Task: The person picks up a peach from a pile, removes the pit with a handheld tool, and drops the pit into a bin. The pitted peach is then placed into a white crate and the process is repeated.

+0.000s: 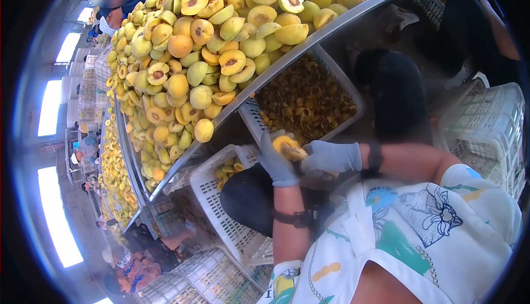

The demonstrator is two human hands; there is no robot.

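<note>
My left hand [275, 161], in a grey glove, is wrapped round a yellow peach half [285, 143] with its cut side up. Close against that fruit, my right hand [335, 157], also gloved, has its fingers curled closed. What the right hand grips is hidden behind its fingers. Both hands are above my lap, near a crate [359, 102] filled with brown-orange cores or scraps. Beside my left wrist stands a white crate [201, 180] with some yellow fruit halves in it.
A metal-edged table [326, 32] carries a large heap of peach halves [182, 44]. White plastic crates [486, 122] stand at right, and more stacked crates [182, 282] at lower left. Other people sit close by, including one person [135, 273] at lower left.
</note>
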